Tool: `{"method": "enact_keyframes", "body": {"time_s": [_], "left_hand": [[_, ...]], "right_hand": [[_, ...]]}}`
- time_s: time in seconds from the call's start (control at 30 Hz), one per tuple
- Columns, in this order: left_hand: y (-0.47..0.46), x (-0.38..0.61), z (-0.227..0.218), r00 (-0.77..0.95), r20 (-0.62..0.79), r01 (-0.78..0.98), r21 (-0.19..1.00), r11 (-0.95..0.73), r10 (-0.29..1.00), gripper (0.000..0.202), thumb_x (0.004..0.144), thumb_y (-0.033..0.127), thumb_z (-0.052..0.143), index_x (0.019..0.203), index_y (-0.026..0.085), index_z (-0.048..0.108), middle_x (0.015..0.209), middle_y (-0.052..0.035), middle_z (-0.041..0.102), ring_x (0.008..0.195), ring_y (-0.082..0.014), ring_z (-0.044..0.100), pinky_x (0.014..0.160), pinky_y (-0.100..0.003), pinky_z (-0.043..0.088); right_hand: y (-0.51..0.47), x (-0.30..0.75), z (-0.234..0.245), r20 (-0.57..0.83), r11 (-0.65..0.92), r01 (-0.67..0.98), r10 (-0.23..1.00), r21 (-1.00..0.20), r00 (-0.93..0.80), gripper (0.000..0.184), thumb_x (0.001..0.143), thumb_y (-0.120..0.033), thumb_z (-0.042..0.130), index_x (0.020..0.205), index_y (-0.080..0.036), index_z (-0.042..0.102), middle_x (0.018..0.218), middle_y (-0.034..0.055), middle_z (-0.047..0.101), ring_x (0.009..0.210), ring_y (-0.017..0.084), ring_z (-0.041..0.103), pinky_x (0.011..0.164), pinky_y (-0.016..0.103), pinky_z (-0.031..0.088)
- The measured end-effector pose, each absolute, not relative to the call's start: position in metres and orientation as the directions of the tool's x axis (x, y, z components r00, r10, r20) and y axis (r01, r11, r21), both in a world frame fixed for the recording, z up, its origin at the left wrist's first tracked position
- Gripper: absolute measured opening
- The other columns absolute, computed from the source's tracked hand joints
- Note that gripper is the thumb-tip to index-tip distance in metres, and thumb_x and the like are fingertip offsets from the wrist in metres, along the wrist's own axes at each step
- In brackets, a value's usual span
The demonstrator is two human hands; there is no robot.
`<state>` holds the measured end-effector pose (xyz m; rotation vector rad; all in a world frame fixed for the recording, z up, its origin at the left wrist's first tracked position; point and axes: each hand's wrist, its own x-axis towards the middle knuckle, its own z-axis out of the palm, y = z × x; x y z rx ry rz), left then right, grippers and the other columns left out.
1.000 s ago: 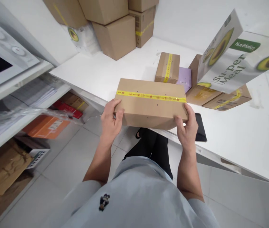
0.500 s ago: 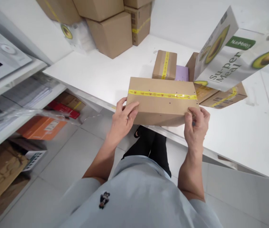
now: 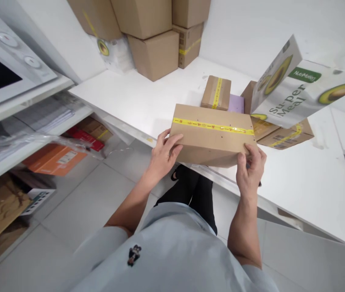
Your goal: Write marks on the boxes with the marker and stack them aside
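Note:
In front of me is a closed cardboard box (image 3: 203,140), brown, with a strip of yellow printed tape (image 3: 213,126) along its top. It is at the front edge of the white table (image 3: 300,190). My left hand (image 3: 164,154) grips its left end, thumb on the near side and fingers over the top corner. At the right end, my right hand (image 3: 250,168) holds the near corner between thumb and fingers. Parts of the fingers are hidden at both ends, and I cannot tell whether the box's underside touches the table.
Behind the box are a smaller taped carton (image 3: 216,92), a lilac box (image 3: 236,104) and a white avocado-printed box (image 3: 303,93) on another carton (image 3: 291,136). Large cartons (image 3: 154,54) are stacked at the back. A microwave (image 3: 8,61) and loaded shelves stand left.
The view has shifted, so the table and its boxes appear slightly lower and the left shelves show more. Both hands still hold the box at its ends.

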<state>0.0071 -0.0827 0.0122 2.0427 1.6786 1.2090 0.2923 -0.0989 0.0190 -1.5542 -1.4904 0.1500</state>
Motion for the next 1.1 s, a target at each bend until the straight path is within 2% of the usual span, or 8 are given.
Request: {"method": "enact_keyframes", "body": {"time_s": [0.23,0.47,0.6,0.73,0.83,0.93,1.0,1.1], "left_hand": [[-0.085,0.008,0.01,0.008,0.462,0.692,0.638,-0.338,0.887,0.046,0.098,0.057,0.05,0.132,0.029,0.062,0.14,-0.0118,0.055,0.128,-0.0264,0.059,0.098,-0.041,0.057],[-0.089,0.002,0.011,-0.137,0.441,0.733,0.648,-0.209,0.887,0.05,0.09,0.056,0.064,0.132,0.03,0.06,0.141,-0.012,0.055,0.131,-0.0298,0.056,0.097,-0.045,0.057],[-0.087,-0.007,0.012,-0.154,0.424,0.74,0.648,-0.18,0.892,0.047,0.089,0.054,0.067,0.13,0.031,0.06,0.139,-0.011,0.057,0.13,-0.0292,0.057,0.098,-0.046,0.056],[-0.08,-0.012,0.011,-0.162,0.417,0.741,0.65,-0.169,0.894,0.048,0.087,0.053,0.069,0.129,0.031,0.06,0.137,-0.0102,0.058,0.128,-0.0283,0.058,0.099,-0.044,0.055],[-0.074,-0.015,0.009,-0.165,0.421,0.732,0.658,-0.175,0.892,0.048,0.086,0.049,0.071,0.128,0.03,0.059,0.138,-0.0096,0.059,0.127,-0.0274,0.058,0.1,-0.044,0.053],[-0.068,-0.024,0.008,-0.16,0.429,0.698,0.686,-0.205,0.889,0.048,0.085,0.045,0.07,0.129,0.029,0.058,0.137,-0.0094,0.06,0.128,-0.0266,0.058,0.102,-0.043,0.053],[-0.062,-0.036,0.009,-0.155,0.409,0.66,0.72,-0.214,0.899,0.05,0.086,0.044,0.069,0.132,0.029,0.056,0.138,-0.009,0.06,0.124,-0.0246,0.061,0.097,-0.039,0.056],[-0.049,-0.058,0.009,-0.16,0.371,0.614,0.763,-0.201,0.915,0.057,0.086,0.05,0.069,0.137,0.03,0.053,0.142,-0.0089,0.058,0.11,-0.0207,0.066,0.087,-0.033,0.06]], "right_hand": [[-0.103,0.297,0.013,0.521,0.247,0.71,0.832,-0.659,0.194,0.051,0.097,-0.048,0.05,0.145,-0.03,0.051,0.139,0.012,0.055,0.132,0.027,0.053,0.11,0.055,0.044],[-0.102,0.281,0.015,0.497,0.263,0.716,0.857,-0.647,0.134,0.054,0.097,-0.051,0.048,0.147,-0.031,0.05,0.138,0.0126,0.053,0.131,0.027,0.053,0.11,0.059,0.044],[-0.101,0.274,0.01,0.455,0.243,0.681,0.878,-0.69,0.147,0.066,0.096,-0.054,0.049,0.157,-0.034,0.033,0.15,0.0134,0.047,0.137,0.029,0.05,0.104,0.057,0.05],[-0.097,0.277,0.004,0.407,0.256,0.525,0.893,-0.811,0.193,0.073,0.097,-0.057,0.043,0.161,-0.033,0.018,0.153,0.0156,0.048,0.132,0.026,0.057,0.102,0.053,0.052],[-0.092,0.283,-0.003,0.295,0.195,0.328,0.911,-0.924,0.288,0.067,0.095,-0.061,0.043,0.153,-0.03,0.038,0.141,0.0145,0.06,0.12,0.024,0.065,0.096,0.047,0.056],[-0.083,0.292,-0.014,0.123,0.048,0.185,0.899,-0.982,0.42,0.058,0.09,-0.063,0.051,0.13,-0.022,0.061,0.119,0.0125,0.07,0.093,0.02,0.071,0.081,0.039,0.059],[-0.076,0.301,-0.021,0.087,-0.036,0.233,0.863,-0.972,0.497,0.053,0.086,-0.06,0.058,0.116,-0.017,0.066,0.107,0.0111,0.072,0.08,0.017,0.069,0.075,0.035,0.057],[-0.065,0.314,-0.032,0.176,-0.119,0.48,0.833,-0.869,0.525,0.042,0.084,-0.047,0.06,0.107,-0.013,0.068,0.103,0.0128,0.073,0.078,0.017,0.066,0.079,0.036,0.056]]}}
